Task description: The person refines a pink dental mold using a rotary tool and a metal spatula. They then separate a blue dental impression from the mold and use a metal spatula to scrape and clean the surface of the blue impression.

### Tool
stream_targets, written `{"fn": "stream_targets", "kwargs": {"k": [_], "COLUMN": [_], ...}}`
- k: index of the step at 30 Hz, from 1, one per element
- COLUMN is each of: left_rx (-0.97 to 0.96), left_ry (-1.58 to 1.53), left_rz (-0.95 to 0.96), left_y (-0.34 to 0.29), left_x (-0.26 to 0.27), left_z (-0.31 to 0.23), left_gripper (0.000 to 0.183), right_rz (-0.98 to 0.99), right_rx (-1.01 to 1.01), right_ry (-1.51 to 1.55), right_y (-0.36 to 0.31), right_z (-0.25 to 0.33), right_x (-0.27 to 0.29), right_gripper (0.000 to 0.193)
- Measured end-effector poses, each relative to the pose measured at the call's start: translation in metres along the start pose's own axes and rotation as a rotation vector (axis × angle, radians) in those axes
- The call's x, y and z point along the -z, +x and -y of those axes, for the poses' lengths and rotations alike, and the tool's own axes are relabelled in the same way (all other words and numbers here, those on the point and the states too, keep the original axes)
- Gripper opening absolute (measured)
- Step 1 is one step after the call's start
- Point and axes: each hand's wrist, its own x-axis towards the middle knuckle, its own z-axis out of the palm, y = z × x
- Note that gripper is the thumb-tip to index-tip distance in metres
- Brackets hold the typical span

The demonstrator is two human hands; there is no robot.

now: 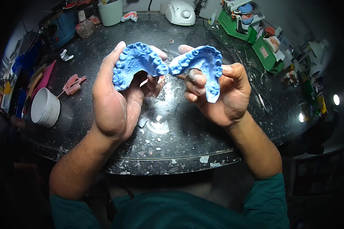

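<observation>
Two blue dental casts with rows of teeth are held up side by side over the dark bench. My left hand [114,103] is closed around the left dental cast [135,57], a horseshoe arch whose teeth face up toward me. In my right hand [229,91] is the right dental cast [202,59], tilted, with fingers through its inner curve and the thumb at its outer edge. The two casts meet or nearly meet at their inner ends; whether they touch I cannot tell.
Blue and white chips lie on the black bench [179,160]. At left are a white tub [46,108] and a pink plastic piece [73,84]. A white device with a knob [180,13] stands at the back. Green boxes [267,57] and metal instruments [260,100] are on the right.
</observation>
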Motion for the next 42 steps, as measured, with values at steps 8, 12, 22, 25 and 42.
{"fn": "stream_targets", "kwargs": {"k": [8, 12, 22, 25, 42], "left_rx": [-0.119, -0.089, -0.049, -0.016, -0.042], "left_ry": [0.163, 0.102, 0.099, 0.101, 0.063], "left_rz": [-0.137, -0.146, -0.098, -0.03, -0.03], "left_y": [-0.007, -0.003, -0.004, -0.003, -0.007], "left_x": [-0.001, -0.005, -0.008, -0.007, -0.006], "left_z": [0.004, 0.003, -0.001, -0.001, 0.001], "left_gripper": [0.058, 0.062, 0.08, 0.087, 0.088], "right_rz": [0.013, 0.014, 0.001, -0.099, -0.194], "right_rx": [0.0, 0.009, 0.004, -0.002, 0.011], "right_ry": [-0.014, -0.02, -0.065, -0.187, -0.276], "right_y": [0.0, 0.0, 0.001, 0.0, 0.0], "right_z": [0.003, 0.003, 0.001, 0.002, 0.0], "right_x": [0.0, -0.001, -0.006, -0.011, -0.017], "right_gripper": [0.076, 0.077, 0.078, 0.081, 0.081]}}
